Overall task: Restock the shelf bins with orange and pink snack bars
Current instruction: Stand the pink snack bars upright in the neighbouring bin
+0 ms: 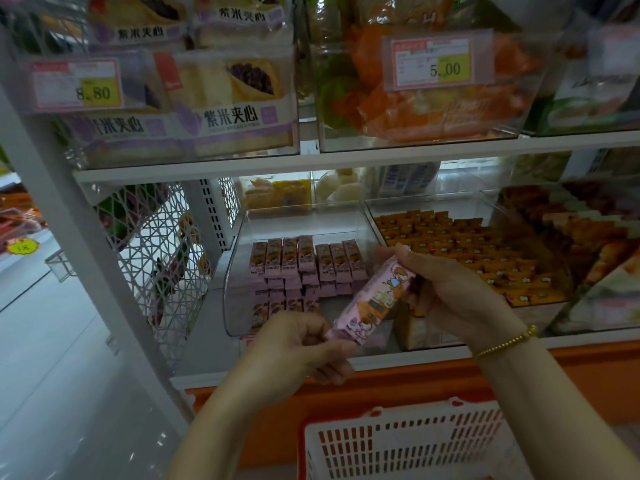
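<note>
Head view: a pink snack bar (374, 303) is held just in front of the clear bin (232, 292). Left hand (301, 344) fingers pinch its lower end; right hand (446, 292) fingers curl round its upper end. Step: loading pink stock. Next move probably calls for lifting it over the front wall, beside the standing pink bars (304, 258).

Pink snack bars (304, 268) – cartoon-printed; orange bars (460, 251) with white marks; white slotted basket (401, 445), red rim; gold bracelet (505, 342).
</note>
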{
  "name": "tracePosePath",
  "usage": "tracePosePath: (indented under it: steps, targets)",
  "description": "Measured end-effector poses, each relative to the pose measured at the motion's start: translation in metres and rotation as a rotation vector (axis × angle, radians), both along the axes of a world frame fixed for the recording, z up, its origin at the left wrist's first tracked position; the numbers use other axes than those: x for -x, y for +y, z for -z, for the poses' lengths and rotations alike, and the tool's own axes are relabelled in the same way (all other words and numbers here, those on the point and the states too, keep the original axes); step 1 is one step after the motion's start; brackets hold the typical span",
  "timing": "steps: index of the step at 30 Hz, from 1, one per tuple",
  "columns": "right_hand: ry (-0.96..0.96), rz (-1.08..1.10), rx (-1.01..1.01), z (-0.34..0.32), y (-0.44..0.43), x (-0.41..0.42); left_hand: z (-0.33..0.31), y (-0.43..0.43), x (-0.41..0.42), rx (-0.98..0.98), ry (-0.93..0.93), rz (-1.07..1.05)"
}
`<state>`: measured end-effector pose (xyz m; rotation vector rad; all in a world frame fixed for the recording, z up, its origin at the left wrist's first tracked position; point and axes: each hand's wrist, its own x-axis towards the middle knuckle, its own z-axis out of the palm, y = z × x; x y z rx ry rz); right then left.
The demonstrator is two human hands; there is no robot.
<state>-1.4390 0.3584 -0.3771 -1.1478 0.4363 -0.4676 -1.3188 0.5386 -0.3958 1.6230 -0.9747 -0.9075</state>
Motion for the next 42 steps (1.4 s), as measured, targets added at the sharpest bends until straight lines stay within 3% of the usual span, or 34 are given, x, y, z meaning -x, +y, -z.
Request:
tracePosePath:
  steps: [6,10,18,22,26,32,38,40,42]
  targets:
    - [0.005,-0.016,-0.105,-0.005,-0.006,-0.006,0.003,0.001,-0.012,0.059,0.049,-0.020]
    - [0.028,-0.057,-0.064,-0.014,-0.010,-0.008,0.006,-0.004,-0.016,0.053,0.081,-0.021]
    - [0.127,-0.103,0.306,-0.026,-0.013,-0.002,0.006,-0.011,-0.014,0.025,0.109,-0.025]
    - [0.000,-0.034,0.262,-0.026,-0.019,-0.002,-0.001,-0.012,-0.015,0.094,0.437,-0.119]
    - [-0.136,-0.129,0.283,-0.024,-0.018,-0.003,-0.003,-0.013,-0.011,0.099,0.771,-0.044]
    - [-0.123,-0.264,0.514,-0.023,-0.015,-0.006,0.000,-0.006,-0.023,0.222,1.113,0.089]
    - [-0.065,-0.291,0.698,-0.025,-0.011,-0.016,0.002,-0.009,-0.022,0.214,1.138,0.000]
    - [-0.010,-0.192,0.712,-0.023,-0.012,-0.022,0.001,-0.009,-0.022,0.260,1.102,-0.067]
    - [0.060,-0.012,0.637,-0.020,-0.015,-0.029,0.003,-0.013,-0.024,0.288,0.950,-0.183]
